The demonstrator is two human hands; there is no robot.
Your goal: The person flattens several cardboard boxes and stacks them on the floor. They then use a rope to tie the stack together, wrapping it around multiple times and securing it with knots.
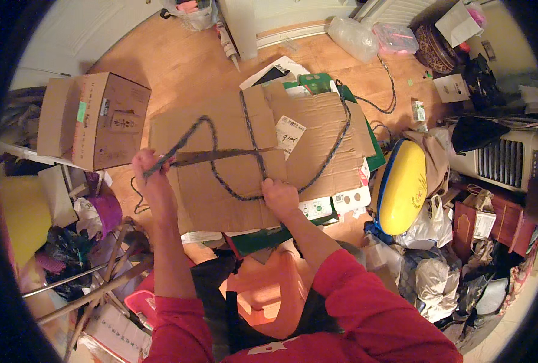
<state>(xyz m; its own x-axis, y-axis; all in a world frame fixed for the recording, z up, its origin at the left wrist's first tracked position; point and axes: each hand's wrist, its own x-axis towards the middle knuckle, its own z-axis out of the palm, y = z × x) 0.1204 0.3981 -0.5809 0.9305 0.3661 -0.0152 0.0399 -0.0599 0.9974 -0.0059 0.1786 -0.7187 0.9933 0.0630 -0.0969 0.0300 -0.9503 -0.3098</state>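
A dark braided rope [334,154] lies in loops over a stack of flattened cardboard [232,213] on the floor. My left hand [151,165] is raised at the stack's left side, closed around part of the rope, which rises to it in a bend. My right hand [280,195] grips the rope where strands meet near the middle of the cardboard. Under the brown sheets, green and white flattened boxes [262,240] stick out. A white label with writing [289,134] is on the cardboard. One rope stretch runs off the stack onto the floor at the upper right.
At left stand an open cardboard box [121,122], a purple bin [110,215] and wooden poles [101,290]. A yellow oval object [403,186] and plastic bags [434,281] are at right. A caulk tube [227,43] and bubble wrap [353,38] lie beyond the stack.
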